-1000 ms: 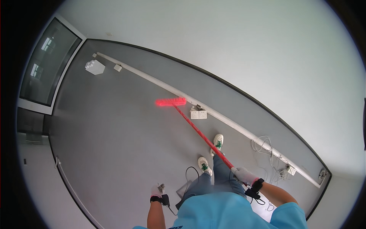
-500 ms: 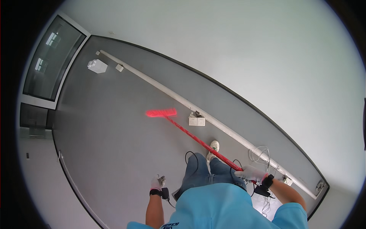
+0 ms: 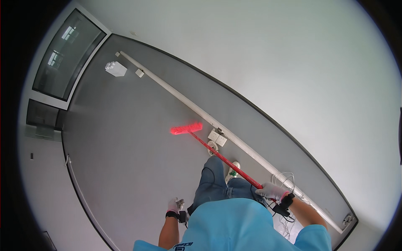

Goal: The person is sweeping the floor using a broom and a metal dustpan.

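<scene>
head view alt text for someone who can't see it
White-gloved right hand grips a long red broom with pink bristles over a grey floor, near a long white tube. The white-gloved left hand is off the broom.

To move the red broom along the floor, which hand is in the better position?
Probably the right hand: it grips the red broom, while the left hand hangs well apart from it.

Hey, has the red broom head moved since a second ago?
Yes, the red broom head has moved slightly away from the white pipe: its right end looked right up against it then, and now a gap shows between them.
</scene>
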The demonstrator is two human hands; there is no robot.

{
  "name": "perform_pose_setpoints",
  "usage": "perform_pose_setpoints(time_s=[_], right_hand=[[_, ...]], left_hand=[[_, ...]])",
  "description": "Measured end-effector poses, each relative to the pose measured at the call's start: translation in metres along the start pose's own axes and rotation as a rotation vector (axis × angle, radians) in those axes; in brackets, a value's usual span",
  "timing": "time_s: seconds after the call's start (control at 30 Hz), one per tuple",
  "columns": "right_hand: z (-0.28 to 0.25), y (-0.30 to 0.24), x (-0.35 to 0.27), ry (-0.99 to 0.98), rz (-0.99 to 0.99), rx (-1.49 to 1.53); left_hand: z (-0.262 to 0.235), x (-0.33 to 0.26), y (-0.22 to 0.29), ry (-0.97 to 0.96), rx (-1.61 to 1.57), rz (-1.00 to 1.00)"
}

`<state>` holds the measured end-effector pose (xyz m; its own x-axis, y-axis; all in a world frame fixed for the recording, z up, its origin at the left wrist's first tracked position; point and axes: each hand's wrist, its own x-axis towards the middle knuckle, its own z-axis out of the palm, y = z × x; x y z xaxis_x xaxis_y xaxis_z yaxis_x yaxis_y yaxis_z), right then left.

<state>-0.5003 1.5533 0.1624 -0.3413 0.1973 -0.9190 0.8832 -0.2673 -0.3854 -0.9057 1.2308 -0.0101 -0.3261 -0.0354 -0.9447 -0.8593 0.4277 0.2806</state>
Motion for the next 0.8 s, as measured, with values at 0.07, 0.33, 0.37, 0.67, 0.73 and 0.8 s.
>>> perform_pose_setpoints(time_s=[0.07, 0.33, 0.37, 0.67, 0.73, 0.8], right_hand=[[-0.004, -0.001, -0.001, -0.044, 0.021, -0.024], [-0.016, -0.015, 0.003, 0.061, -0.049, -0.167], [-0.017, -0.017, 0.005, 0.068, -0.059, -0.176], [0.003, -0.031, 0.019, 0.137, -0.037, -0.246], [0.011, -0.035, 0.020, 0.182, 0.003, -0.218], [0.021, -0.036, 0.020, 0.215, 0.030, -0.218]], left_hand=[[0.005, 0.000, 0.006, 0.041, 0.019, -0.038], [0.049, -0.004, 0.033, -0.051, -0.063, 0.107], [0.052, -0.005, 0.033, -0.073, -0.066, 0.100], [0.013, -0.019, 0.001, -0.029, -0.124, -0.010], [-0.007, -0.022, -0.003, 0.005, -0.145, -0.016], [-0.025, -0.020, -0.004, 0.003, -0.113, -0.028]])
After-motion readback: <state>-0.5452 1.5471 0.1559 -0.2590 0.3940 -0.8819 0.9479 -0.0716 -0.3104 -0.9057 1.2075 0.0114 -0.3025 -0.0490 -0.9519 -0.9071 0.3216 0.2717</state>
